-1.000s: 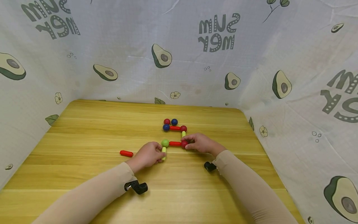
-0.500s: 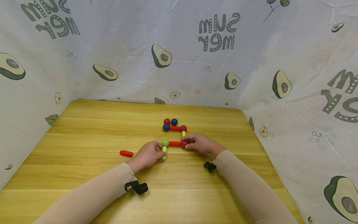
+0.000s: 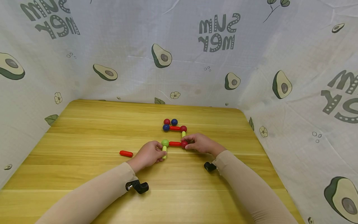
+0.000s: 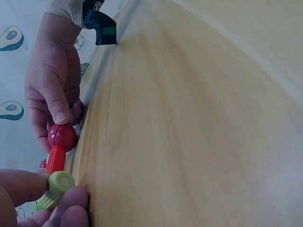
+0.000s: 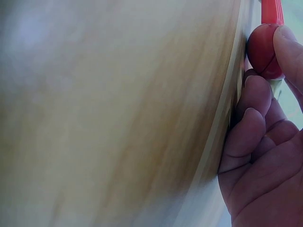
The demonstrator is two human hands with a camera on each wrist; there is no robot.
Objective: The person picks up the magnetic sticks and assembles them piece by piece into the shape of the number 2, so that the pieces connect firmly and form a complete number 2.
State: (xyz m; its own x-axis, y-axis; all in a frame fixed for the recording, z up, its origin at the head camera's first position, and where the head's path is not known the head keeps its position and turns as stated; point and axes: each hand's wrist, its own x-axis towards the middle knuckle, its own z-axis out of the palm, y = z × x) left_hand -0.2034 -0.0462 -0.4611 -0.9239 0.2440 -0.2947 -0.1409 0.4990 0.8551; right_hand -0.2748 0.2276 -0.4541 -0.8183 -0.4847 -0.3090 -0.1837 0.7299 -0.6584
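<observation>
My left hand [image 3: 149, 153] pinches a yellow-green rod [image 3: 164, 152] between thumb and fingers. The rod's far end meets a light green ball [image 3: 165, 143]. From that ball a red rod [image 3: 175, 143] runs right to a dark red ball [image 5: 262, 51], which my right hand [image 3: 202, 143] holds between thumb and fingers. Behind it a second yellow-green rod [image 3: 183, 134] leads to another dark red ball [image 3: 183, 128]. A red rod [image 3: 175, 128] joins that one to a blue ball [image 3: 166, 128]. In the left wrist view, the pinched rod's pale round end faces the camera.
A loose red rod [image 3: 126, 153] lies left of my left hand on the wooden table [image 3: 92, 133]. At the back of the chain sit a red ball [image 3: 167, 121] and a blue ball [image 3: 174, 122]. A printed cloth [image 3: 128, 53] surrounds the table's back and sides.
The near end of the pinched yellow-green rod has shifted slightly away from me and to the right, with my left hand still gripping it. My right hand stays on the dark red ball.
</observation>
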